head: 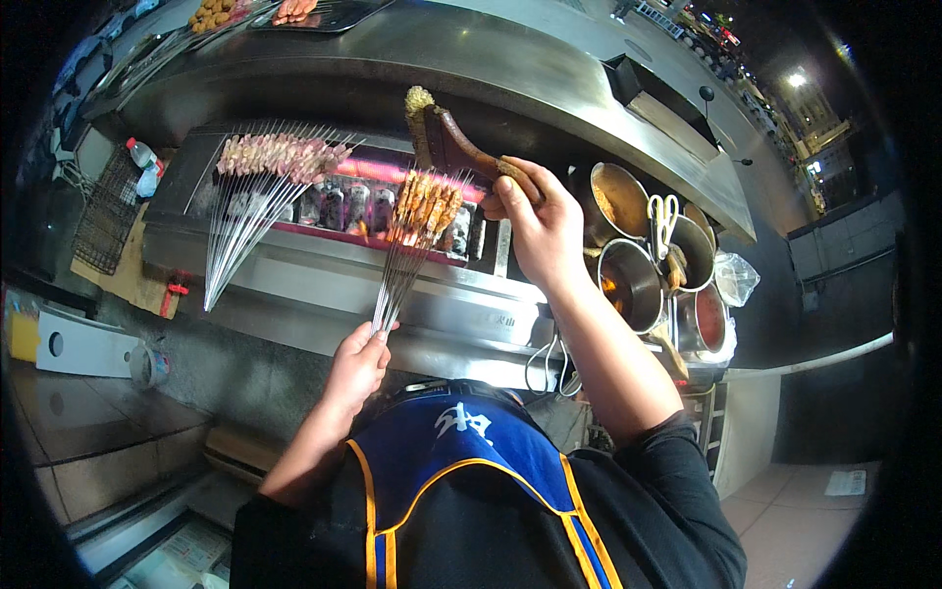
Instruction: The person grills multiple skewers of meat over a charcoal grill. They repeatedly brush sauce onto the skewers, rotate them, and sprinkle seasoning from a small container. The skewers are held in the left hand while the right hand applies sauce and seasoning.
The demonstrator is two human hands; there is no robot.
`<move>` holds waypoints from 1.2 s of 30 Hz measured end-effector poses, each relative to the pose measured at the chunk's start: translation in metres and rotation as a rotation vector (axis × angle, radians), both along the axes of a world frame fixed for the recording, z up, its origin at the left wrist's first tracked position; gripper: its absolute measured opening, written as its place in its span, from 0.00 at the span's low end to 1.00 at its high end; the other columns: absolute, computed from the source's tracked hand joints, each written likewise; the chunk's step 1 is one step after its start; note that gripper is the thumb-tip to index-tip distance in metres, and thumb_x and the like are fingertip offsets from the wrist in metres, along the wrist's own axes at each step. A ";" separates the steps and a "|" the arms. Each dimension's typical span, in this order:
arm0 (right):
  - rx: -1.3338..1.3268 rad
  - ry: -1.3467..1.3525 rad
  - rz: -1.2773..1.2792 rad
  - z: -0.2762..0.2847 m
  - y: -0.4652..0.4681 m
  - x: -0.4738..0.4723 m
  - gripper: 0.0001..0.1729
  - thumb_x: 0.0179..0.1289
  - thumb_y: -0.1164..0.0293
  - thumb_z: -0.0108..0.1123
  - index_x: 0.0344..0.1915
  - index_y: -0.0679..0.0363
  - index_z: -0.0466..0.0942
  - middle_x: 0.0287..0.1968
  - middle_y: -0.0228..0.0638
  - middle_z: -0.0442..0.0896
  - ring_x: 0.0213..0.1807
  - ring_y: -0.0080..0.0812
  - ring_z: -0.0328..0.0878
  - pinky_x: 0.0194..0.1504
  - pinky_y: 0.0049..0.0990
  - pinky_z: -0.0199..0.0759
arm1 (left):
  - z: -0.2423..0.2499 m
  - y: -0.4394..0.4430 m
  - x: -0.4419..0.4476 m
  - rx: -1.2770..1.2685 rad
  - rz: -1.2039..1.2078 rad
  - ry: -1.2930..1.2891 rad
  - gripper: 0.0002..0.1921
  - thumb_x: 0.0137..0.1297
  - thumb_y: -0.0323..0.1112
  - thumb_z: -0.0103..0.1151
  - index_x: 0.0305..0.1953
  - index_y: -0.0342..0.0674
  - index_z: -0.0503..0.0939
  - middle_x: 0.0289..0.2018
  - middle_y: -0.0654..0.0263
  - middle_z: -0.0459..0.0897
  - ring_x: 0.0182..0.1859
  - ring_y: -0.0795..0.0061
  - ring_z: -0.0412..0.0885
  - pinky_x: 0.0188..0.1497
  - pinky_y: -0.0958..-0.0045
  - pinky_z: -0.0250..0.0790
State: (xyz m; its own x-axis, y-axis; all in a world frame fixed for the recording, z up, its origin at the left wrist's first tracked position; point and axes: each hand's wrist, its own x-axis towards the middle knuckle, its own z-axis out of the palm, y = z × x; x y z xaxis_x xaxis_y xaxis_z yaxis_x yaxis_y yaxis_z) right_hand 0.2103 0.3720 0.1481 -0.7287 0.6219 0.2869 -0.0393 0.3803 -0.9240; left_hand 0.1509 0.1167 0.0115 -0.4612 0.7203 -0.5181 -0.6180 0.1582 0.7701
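Note:
My left hand (360, 364) grips the metal ends of a fanned bundle of skewers with browned meat (427, 205), which lies over the right part of a glowing charcoal grill (346, 202). My right hand (541, 213) is closed around the handle of a brush-like tool (460, 147) with a brown curved body and pale, coated bristles. The tool is raised just above and behind the browned meat. To the left, another fan of skewers with pale pink meat (283, 156) rests across the grill, its handles gathered near the front, with no hand on it.
Several metal pots (629, 283) with brushes and white-handled scissors (662, 217) stand right of the grill. A wire grate (103, 213) and a red-capped bottle (142, 156) are at the left. Behind, a steel ledge (471, 44) holds a black tray (331, 18) with more skewers.

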 end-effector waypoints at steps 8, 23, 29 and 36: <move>-0.108 0.053 -0.011 -0.001 0.004 0.008 0.17 0.71 0.72 0.53 0.55 0.71 0.70 0.37 0.42 0.83 0.35 0.27 0.82 0.40 0.24 0.79 | 0.000 -0.008 -0.003 -0.666 -0.138 1.431 0.23 0.70 0.39 0.49 0.64 0.41 0.65 0.30 0.53 0.77 0.32 0.53 0.81 0.34 0.60 0.74; -0.755 0.461 -0.130 0.010 0.020 0.102 0.19 0.69 0.66 0.54 0.53 0.69 0.71 0.39 0.41 0.79 0.36 0.32 0.81 0.39 0.29 0.80 | 0.012 0.001 -0.004 -0.467 -0.125 0.961 0.17 0.70 0.34 0.50 0.55 0.32 0.71 0.28 0.48 0.80 0.29 0.56 0.81 0.34 0.64 0.71; -0.102 0.207 -0.395 0.019 0.025 0.217 0.19 0.70 0.75 0.50 0.58 0.70 0.70 0.48 0.44 0.81 0.42 0.28 0.81 0.46 0.25 0.77 | 0.005 0.006 -0.004 -0.469 0.037 1.103 0.18 0.68 0.33 0.53 0.57 0.36 0.70 0.41 0.46 0.82 0.43 0.49 0.82 0.47 0.61 0.72; 0.435 -0.357 -0.439 0.012 0.040 0.275 0.18 0.59 0.83 0.57 0.50 0.66 0.75 0.40 0.40 0.76 0.40 0.31 0.76 0.42 0.25 0.71 | 0.016 0.008 -0.013 -0.563 -0.102 0.865 0.16 0.70 0.33 0.49 0.57 0.35 0.70 0.42 0.49 0.82 0.45 0.63 0.82 0.49 0.67 0.71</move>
State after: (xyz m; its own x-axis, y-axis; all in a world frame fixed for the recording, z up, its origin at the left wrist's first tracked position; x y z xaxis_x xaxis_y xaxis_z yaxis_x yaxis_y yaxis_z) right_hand 0.4850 0.4121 0.1604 -0.5325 0.7629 0.3666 0.4786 0.6287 -0.6129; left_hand 0.1378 0.1246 0.0278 -0.7862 0.5332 -0.3124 0.1476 0.6529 0.7430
